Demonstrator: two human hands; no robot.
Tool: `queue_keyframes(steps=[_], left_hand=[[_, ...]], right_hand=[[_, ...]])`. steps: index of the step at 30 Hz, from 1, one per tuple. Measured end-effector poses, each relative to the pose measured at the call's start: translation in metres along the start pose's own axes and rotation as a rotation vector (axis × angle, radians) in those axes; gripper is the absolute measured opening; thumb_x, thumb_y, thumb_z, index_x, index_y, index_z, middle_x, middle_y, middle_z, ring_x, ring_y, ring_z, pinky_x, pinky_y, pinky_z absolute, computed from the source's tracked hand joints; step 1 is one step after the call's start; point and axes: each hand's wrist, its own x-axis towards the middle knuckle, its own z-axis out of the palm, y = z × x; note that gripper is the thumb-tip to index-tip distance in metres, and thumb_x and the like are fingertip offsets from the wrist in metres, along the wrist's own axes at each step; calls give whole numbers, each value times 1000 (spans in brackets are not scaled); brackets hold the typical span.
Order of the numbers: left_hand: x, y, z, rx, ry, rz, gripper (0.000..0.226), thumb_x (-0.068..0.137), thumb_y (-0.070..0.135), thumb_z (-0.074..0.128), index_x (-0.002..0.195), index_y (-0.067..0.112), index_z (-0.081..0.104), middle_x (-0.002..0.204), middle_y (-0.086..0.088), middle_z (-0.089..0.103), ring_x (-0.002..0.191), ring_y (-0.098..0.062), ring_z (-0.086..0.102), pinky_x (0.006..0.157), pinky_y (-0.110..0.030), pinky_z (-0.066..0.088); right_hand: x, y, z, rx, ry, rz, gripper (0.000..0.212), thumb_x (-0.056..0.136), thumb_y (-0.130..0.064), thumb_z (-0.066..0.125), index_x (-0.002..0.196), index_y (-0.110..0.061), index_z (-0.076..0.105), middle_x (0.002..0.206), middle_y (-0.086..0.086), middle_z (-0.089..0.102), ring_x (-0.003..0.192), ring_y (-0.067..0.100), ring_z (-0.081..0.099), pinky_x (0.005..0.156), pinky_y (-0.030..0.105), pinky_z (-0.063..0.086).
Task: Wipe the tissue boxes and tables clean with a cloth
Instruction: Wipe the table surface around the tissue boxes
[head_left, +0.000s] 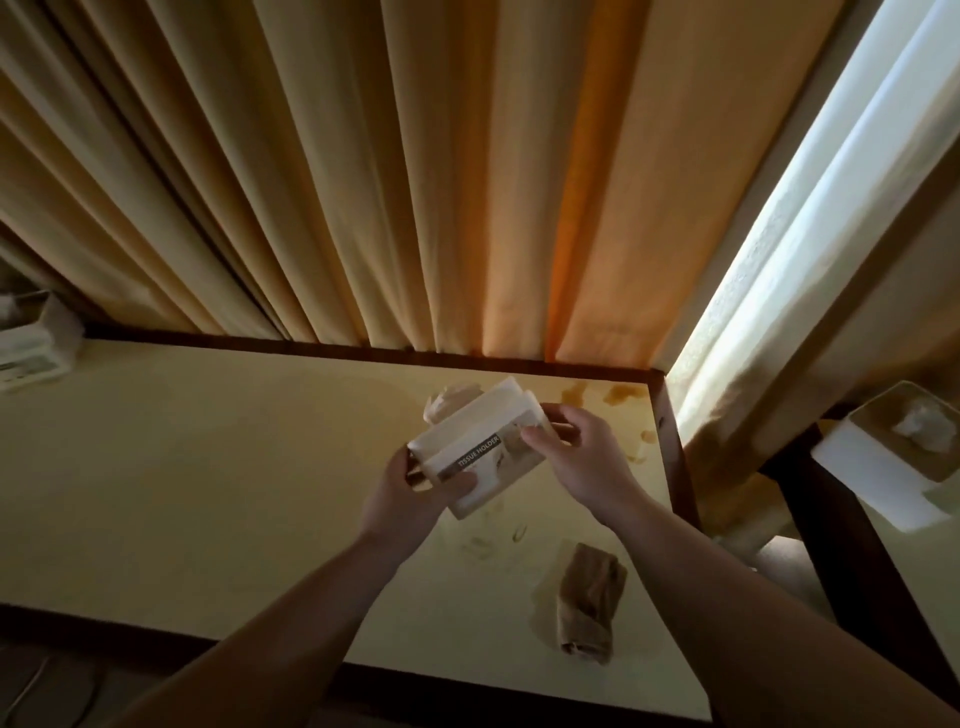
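Two bare forearms reach up from 6 o'clock toward the middle of the cream-topped wooden table with a dark brown rim (208, 493). Between them, the left hand (410, 493) and the right hand (582, 457) hold a white rectangular plastic tissue box with a dark "TISSUE HOLDER" label (483, 447), tilted and apparently lifted off the tabletop. Left fingers curl around its lower-left end, thumb on the front face; right fingers pinch the upper-right end. A tuft of tissue shows at the box's far side.

At 5 o'clock, well apart from the hands, a folded brown cloth (589, 603) lies on the table untouched. Brownish stains (618, 395) mark the surface toward 1 o'clock.

The box looks light, stiff and smooth, likely a little slippery, so gripping both short ends seems sound. The cloth appears soft and limp; it is best gathered in one hand from its middle.
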Motion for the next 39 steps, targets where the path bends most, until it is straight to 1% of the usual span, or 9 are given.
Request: queue_keyframes(steps=[6, 11, 15, 22, 26, 29, 32, 35, 39], left_hand=[[55, 15, -18, 87, -27, 109, 102, 62, 25, 99, 146, 21, 41, 128, 11, 56, 117, -12, 57, 83, -26, 50], [110, 9, -19, 120, -112, 177, 112, 65, 16, 97, 154, 18, 30, 133, 7, 48, 127, -18, 49, 103, -45, 52], [148, 1, -16, 136, -166, 203, 112, 67, 11, 95, 157, 23, 28, 139, 4, 48, 126, -16, 51, 103, -45, 53], [191, -23, -6, 179, -242, 241, 98, 74, 3, 87, 152, 27, 31, 137, 5, 55, 128, -9, 50, 99, -32, 52], [203, -33, -4, 127, -279, 209, 97, 77, 2, 86, 151, 35, 33, 141, 10, 51, 135, -12, 51, 106, -41, 52], [201, -34, -7, 224, -270, 208, 110, 77, 1, 84, 160, 38, 22, 145, 1, 48, 129, -18, 54, 106, -45, 51], [184, -38, -12, 338, -264, 197, 115, 79, 6, 83, 164, 32, 11, 149, 0, 45, 132, -19, 51, 106, -43, 49], [157, -55, -20, 437, -191, 175, 90, 82, 12, 80, 158, 20, 32, 148, -2, 47, 134, -23, 49, 105, -41, 46], [115, -87, -40, 607, -169, 220, 57, 80, 21, 78, 134, 15, 61, 138, -4, 54, 130, -30, 51, 104, -36, 42]], right_hand=[[26, -1, 17, -35, 14, 51, 38, 91, -31, 77, 127, -27, 66, 122, -14, 68, 120, 11, 62, 101, 45, 57], [51, 5, 37, -1, -46, 197, 33, 93, -24, 78, 123, -22, 66, 111, -10, 73, 102, 11, 71, 86, 34, 63], [64, 18, 55, -27, -29, 254, 42, 88, -5, 74, 126, -20, 68, 110, -8, 75, 105, 14, 70, 87, 34, 62], [84, 31, 77, -43, 8, 353, 50, 90, -6, 67, 136, -26, 68, 122, -4, 73, 112, 15, 64, 78, 25, 48], [88, 39, 83, 9, 31, 417, 50, 90, -2, 61, 136, -21, 65, 119, -3, 69, 109, 14, 62, 68, 20, 44], [88, 43, 89, 87, 74, 444, 67, 89, -3, 64, 151, -18, 46, 141, 3, 63, 133, 22, 56, 75, 25, 48], [80, 40, 91, 77, 68, 456, 86, 91, -10, 72, 163, -21, 27, 162, 7, 45, 146, 27, 46, 105, 41, 50], [50, 43, 81, -119, 203, 431, 72, 95, -24, 74, 158, -21, 39, 157, 6, 50, 142, 26, 49, 113, 43, 43], [-23, 66, 66, -345, 276, 359, 45, 97, -26, 68, 140, -23, 58, 144, -1, 55, 135, 19, 48, 103, 32, 42]])
